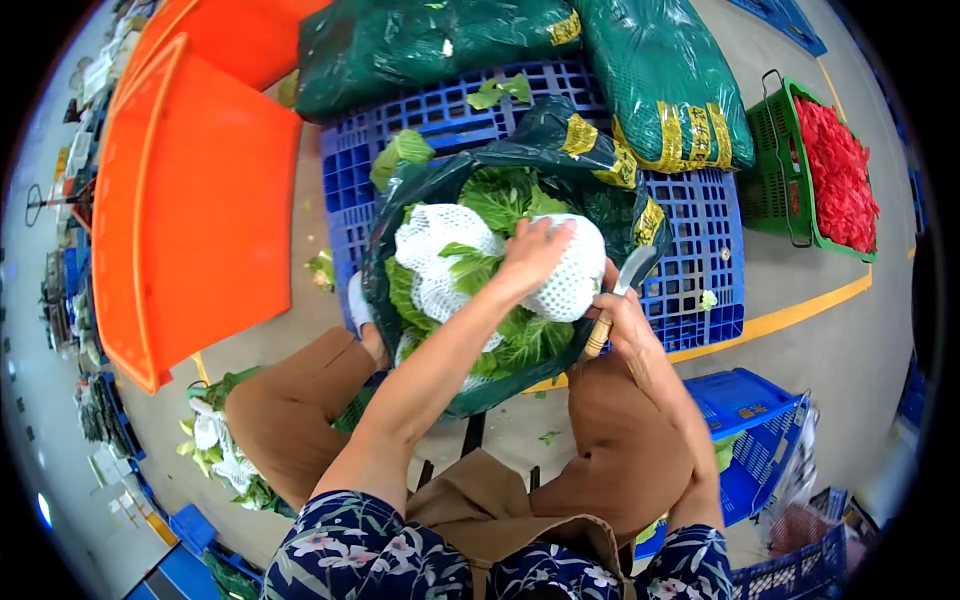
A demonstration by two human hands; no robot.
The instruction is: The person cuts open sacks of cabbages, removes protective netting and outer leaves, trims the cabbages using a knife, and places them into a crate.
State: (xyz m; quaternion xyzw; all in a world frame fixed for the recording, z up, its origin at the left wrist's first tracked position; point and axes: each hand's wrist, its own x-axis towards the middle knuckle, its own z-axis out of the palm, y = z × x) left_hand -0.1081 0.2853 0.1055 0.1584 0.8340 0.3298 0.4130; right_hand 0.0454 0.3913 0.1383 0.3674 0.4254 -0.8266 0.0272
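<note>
A large dark green bag (470, 402) stands open between my knees, filled with leafy vegetables in white foam nets. My left hand (537, 255) lies with its fingers spread on a netted vegetable (573, 275) at the right of the bag. My right hand (622, 315) is closed around the wooden handle of a knife (597, 336), whose blade points up and to the right. Its fingertips are beside the same netted vegetable, near the bag's rim. Another netted vegetable (440, 240) rests among green leaves (495, 200) on the left.
A blue pallet (690, 215) bears full green bags (440, 50) and loose leaves. An orange bin (200, 220) stands left, a green crate (775, 160) with red pieces right. Blue crates (740, 400) lie lower right; netted vegetables (225, 440) sit lower left.
</note>
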